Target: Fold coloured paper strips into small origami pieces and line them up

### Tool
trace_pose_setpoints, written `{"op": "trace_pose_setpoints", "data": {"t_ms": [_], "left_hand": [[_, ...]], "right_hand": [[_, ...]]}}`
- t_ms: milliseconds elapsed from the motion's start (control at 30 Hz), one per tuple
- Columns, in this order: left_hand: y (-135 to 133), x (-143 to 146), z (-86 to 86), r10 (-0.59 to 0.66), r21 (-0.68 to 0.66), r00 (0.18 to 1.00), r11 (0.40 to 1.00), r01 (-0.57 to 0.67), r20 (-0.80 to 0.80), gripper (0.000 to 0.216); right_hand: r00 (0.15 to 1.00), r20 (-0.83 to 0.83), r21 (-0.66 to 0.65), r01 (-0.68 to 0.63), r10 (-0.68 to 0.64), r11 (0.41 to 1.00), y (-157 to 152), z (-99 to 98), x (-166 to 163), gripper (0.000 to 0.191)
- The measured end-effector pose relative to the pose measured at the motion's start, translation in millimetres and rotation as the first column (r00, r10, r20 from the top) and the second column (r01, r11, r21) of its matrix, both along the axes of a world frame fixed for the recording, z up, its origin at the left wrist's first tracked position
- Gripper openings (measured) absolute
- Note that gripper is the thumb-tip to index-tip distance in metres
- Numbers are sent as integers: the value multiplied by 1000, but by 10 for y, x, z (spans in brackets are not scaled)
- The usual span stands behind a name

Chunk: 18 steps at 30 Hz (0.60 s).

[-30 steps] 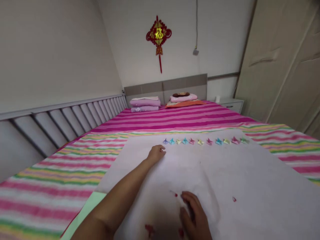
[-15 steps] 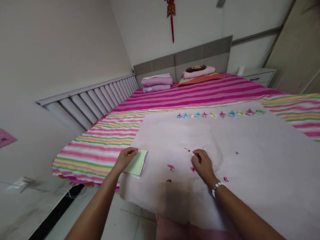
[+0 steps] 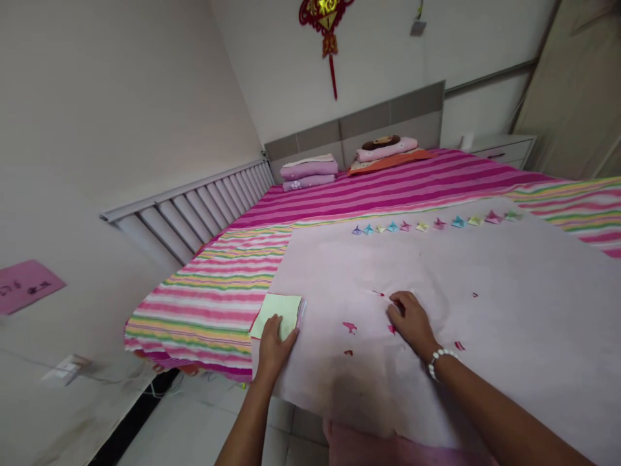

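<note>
My left hand (image 3: 274, 349) rests on the near edge of a stack of square coloured paper (image 3: 276, 309), pale green on top. Its fingers lie flat and the thumb is spread at the stack's right corner. My right hand (image 3: 411, 321), with a white bead bracelet (image 3: 439, 358) at the wrist, is low over the large pale sheet (image 3: 320, 272). Its fingers are curled together; whether anything is between them is hidden. A thin red mark (image 3: 379, 294) lies just left of its fingertips. More red patches (image 3: 349, 327) dot the sheet; scraps or tears, I cannot tell.
Along the sheet's far edge runs a row of small folded paper pieces (image 3: 440, 224) in several colours. The sheet lies on a bed with a striped cover (image 3: 213, 288). A white rail (image 3: 189, 194) borders the left side; folded bedding (image 3: 310, 171) sits at the headboard.
My left hand has moved from the stack's left edge onto its near side, and its fingers have opened out flat. The right hand keeps its place on the sheet. The view has shifted slightly.
</note>
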State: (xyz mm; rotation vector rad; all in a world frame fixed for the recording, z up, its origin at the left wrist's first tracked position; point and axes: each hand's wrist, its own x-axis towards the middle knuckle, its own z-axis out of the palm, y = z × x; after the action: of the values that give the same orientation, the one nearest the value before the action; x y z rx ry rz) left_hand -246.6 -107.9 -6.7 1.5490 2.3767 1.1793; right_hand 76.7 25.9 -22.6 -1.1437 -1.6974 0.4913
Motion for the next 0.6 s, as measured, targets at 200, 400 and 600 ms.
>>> {"op": "trace_pose_setpoints", "data": {"t_ms": [200,400,600], "left_hand": [[7,-77,-2,6,-30,999,1000,-5,39,48],[-43,-131,62,16,-22,985,1000,-12,171,34],[-53,-183,233,51,70,937,994,-80,345,15]], "right_hand": [[1000,-1,-11,9,-9,1000,4,-13,-6,13],[1000,-4,-18,8,-8,1000,8,-7,-10,11],[1000,-21,-16,1,-1,1000,8,-9,-7,10]]}}
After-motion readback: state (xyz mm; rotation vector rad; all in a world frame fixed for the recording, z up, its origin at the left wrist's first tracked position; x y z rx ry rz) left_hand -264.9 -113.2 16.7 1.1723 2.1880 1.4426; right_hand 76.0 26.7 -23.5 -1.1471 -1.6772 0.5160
